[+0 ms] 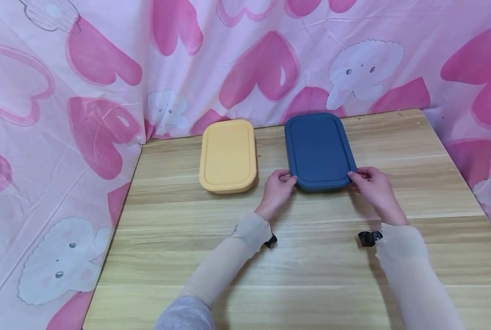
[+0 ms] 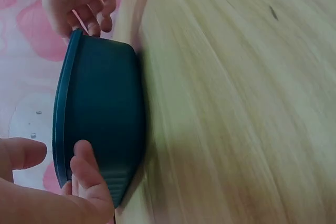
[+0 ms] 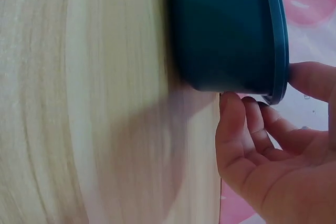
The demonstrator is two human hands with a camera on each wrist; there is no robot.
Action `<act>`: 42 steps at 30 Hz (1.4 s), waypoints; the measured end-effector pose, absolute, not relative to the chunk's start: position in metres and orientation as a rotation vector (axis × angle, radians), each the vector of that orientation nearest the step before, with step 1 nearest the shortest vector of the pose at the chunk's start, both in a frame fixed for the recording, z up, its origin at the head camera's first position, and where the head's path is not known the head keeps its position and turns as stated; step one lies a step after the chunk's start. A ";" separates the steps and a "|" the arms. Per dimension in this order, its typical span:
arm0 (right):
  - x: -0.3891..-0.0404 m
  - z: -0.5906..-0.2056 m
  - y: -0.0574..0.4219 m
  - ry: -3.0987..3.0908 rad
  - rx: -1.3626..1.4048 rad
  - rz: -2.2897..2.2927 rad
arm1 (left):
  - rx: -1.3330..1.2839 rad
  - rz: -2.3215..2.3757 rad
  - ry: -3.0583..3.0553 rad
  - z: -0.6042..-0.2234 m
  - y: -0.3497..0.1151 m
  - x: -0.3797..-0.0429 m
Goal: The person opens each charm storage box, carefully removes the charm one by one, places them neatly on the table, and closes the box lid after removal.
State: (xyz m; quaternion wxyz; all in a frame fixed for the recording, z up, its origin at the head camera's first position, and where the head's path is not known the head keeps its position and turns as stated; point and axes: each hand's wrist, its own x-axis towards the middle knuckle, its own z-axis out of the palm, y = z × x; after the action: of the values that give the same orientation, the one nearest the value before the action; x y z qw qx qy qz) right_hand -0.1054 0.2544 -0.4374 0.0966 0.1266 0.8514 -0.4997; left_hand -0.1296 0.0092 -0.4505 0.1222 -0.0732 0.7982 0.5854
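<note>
A dark blue lidded food container (image 1: 320,149) sits on the table toward the back. My left hand (image 1: 277,189) grips its near left corner, fingers along the side wall below the lid's rim. In the left wrist view the left thumb (image 2: 26,153) is by the lid's face. At the near right corner, my right hand (image 1: 371,188) holds the container, its thumb (image 3: 310,80) on the lid's edge and its curled fingers under the rim. To the left stands a similar yellow lidded container (image 1: 228,156), with neither hand on it.
Both containers stand on a wood-grain table (image 1: 179,256). A pink curtain (image 1: 253,59) with hearts and white cartoon animals hangs behind the table and along its left and right sides. Black straps (image 1: 369,238) show at the wrists.
</note>
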 end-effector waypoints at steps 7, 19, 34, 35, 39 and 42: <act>-0.109 -0.436 0.249 2.540 0.400 -1.413 | -0.273 1.682 2.338 -0.451 0.010 -0.132; -0.109 -0.438 0.248 2.620 0.424 -1.381 | -0.271 1.713 2.316 -0.454 0.011 -0.134; -0.107 -0.437 0.247 2.677 0.430 -1.334 | -0.285 1.667 2.355 -0.452 0.014 -0.136; -0.107 -0.437 0.247 2.685 0.429 -1.329 | -0.291 1.662 2.360 -0.452 0.014 -0.136; -0.107 -0.436 0.246 2.709 0.421 -1.305 | -0.300 1.645 2.378 -0.450 0.014 -0.136; -0.107 -0.437 0.245 2.707 0.417 -1.302 | -0.294 1.644 2.388 -0.450 0.013 -0.137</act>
State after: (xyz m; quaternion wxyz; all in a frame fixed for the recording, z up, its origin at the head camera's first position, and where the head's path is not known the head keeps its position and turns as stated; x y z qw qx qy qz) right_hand -0.1074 0.2454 -0.4367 0.0545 0.1372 0.8914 -0.4286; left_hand -0.1368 0.0134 -0.4498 0.1135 -0.1003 0.8143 0.5603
